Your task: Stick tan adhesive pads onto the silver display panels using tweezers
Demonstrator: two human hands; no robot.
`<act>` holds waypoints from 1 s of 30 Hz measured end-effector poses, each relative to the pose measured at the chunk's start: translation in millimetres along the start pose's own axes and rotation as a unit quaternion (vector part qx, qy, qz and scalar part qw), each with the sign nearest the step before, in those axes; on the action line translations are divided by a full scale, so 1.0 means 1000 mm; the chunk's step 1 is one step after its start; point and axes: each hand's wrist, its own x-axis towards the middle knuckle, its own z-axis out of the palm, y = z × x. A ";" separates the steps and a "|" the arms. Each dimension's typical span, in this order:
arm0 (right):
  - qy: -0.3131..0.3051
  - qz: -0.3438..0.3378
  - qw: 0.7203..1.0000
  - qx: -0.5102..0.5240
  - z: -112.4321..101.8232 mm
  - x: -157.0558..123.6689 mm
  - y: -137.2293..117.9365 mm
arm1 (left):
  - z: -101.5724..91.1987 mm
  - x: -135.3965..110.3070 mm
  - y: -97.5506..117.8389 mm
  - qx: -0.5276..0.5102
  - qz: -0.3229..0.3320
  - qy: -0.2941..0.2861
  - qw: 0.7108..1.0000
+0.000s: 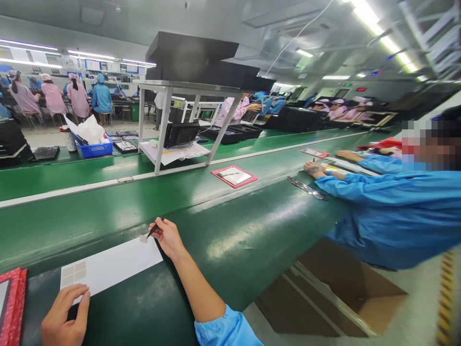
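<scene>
I'm pinching a pair of black tweezers (154, 229) in my right hand (166, 238), fingers closed snugly around them, and their tip is pointing down at a small beige piece (143, 238) by the far right corner of a white sheet (118, 266). Honestly can't tell whether the tweezers are actually gripping that piece or just touching it. The sheet is lying at a slant on the dark green bench (144, 307) in front of me, and four beige squares (74, 274) are sitting in a neat two-by-two block at its left end. My left hand (66, 315) is hovering or resting right at the near corner below those squares (can't tell which), loosely curled with thumb and fingers apart, not grasping anything. Over by the left edge, a red-wrapped stack (16, 298) is poking into view. Further along the bench, a flat panel on red wrap (234, 176) is lying near a white-legged stand (163, 129), and a co-worker in blue (392, 202) is leaning in on my right, with some shiny strips (306, 187) lying near their hands.
</scene>
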 end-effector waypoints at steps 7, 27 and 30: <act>0.002 0.001 1.000 0.003 0.000 0.001 0.000 | 0.000 0.000 -0.002 0.009 0.012 -0.001 1.000; 0.006 0.005 1.000 0.025 0.002 0.001 -0.004 | 0.000 0.001 -0.005 0.007 0.009 -0.002 1.000; 0.008 -0.001 0.999 0.031 0.001 0.001 -0.007 | -0.001 0.002 -0.003 0.009 0.012 0.003 1.000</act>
